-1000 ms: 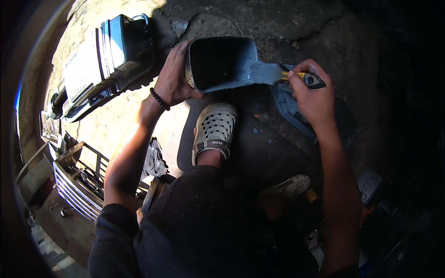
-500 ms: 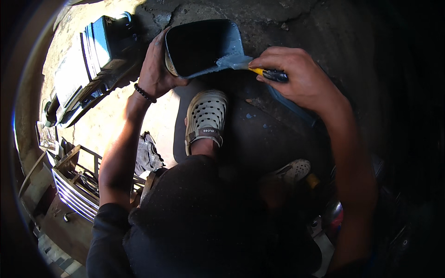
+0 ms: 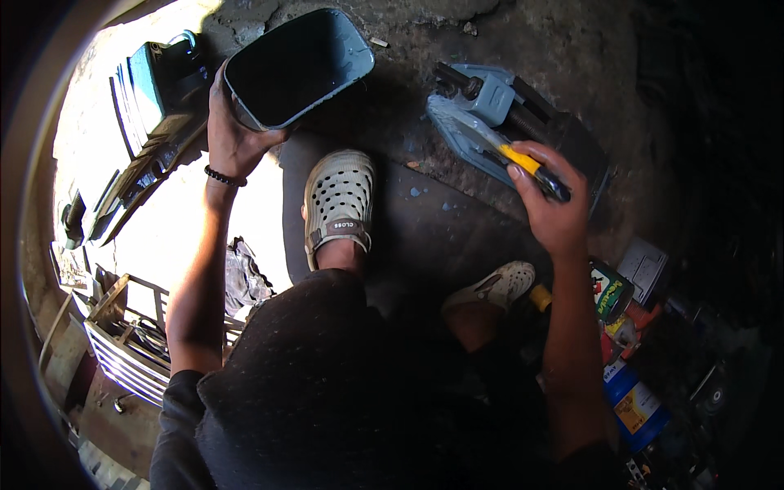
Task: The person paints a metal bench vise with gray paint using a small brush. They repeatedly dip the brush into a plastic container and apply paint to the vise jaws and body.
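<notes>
My left hand (image 3: 233, 143), with a dark bead bracelet at the wrist, grips the side of an open container (image 3: 347, 57). Blue-grey paint coats its inner wall, while the bottom is lost in shadow. My right hand (image 3: 555, 200) holds a paintbrush (image 3: 523, 159) by its yellow and black handle. The bristles lie against the long side of a blue-grey painted metal piece (image 3: 494, 98) on the ground, which looks like a vise with a screw along its middle. Wet paint shines where the brush meets it.
A similar teal and dark metal piece (image 3: 147, 98) lies in sunlight at the left. A slatted metal frame (image 3: 126, 359) stands lower left. By my right forearm are a green can (image 3: 608, 292) and a blue can (image 3: 639, 408). My clog (image 3: 341, 192) rests on a dark mat (image 3: 408, 220).
My right hand has carried the paintbrush from the container's rim rightward onto the metal piece. The container in my left hand has shifted left and upward and turned a little.
</notes>
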The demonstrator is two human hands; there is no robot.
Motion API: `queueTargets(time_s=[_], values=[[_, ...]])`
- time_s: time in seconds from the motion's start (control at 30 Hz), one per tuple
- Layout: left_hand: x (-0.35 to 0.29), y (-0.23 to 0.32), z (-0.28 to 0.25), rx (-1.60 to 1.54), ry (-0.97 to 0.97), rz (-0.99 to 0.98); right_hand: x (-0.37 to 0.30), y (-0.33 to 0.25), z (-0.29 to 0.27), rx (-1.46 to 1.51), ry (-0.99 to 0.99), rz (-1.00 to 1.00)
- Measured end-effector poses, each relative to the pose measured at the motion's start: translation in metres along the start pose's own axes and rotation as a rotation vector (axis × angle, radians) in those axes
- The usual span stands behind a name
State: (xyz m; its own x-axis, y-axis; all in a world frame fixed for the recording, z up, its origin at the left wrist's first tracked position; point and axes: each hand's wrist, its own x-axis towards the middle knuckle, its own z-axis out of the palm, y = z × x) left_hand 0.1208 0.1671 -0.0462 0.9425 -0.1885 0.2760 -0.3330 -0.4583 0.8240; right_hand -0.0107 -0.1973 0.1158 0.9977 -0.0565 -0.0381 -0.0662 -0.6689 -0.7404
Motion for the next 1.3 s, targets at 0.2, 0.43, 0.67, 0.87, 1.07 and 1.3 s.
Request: queueTargets(time_s=[0.2,0.43,0.67,0.87,1.07,1.3], values=[[-0.016,-0.003,-0.003,-0.064,0.018,-0.060,-0.094,0.026,0.065,0.392,0.458,0.388],[-0.034,-0.020,-0.009,-0.096,-0.044,-0.113,-0.070,0.045,0.102,-0.044,0.295,0.133],[-0.115,-0.027,0.012,-0.126,0.070,-0.660,-0.018,0.055,0.108,-0.162,0.113,-0.046],[-0.144,0.043,0.008,-0.250,-0.144,-0.718,-0.053,0.064,0.079,-0.290,-0.020,0.062],[-0.110,0.080,0.027,-0.672,-0.406,-0.696,-0.065,0.051,0.077,-0.218,0.038,0.047],[-0.128,0.087,0.065,-0.841,-0.915,-0.803,-0.051,0.076,0.085,-0.255,-0.027,0.039]])
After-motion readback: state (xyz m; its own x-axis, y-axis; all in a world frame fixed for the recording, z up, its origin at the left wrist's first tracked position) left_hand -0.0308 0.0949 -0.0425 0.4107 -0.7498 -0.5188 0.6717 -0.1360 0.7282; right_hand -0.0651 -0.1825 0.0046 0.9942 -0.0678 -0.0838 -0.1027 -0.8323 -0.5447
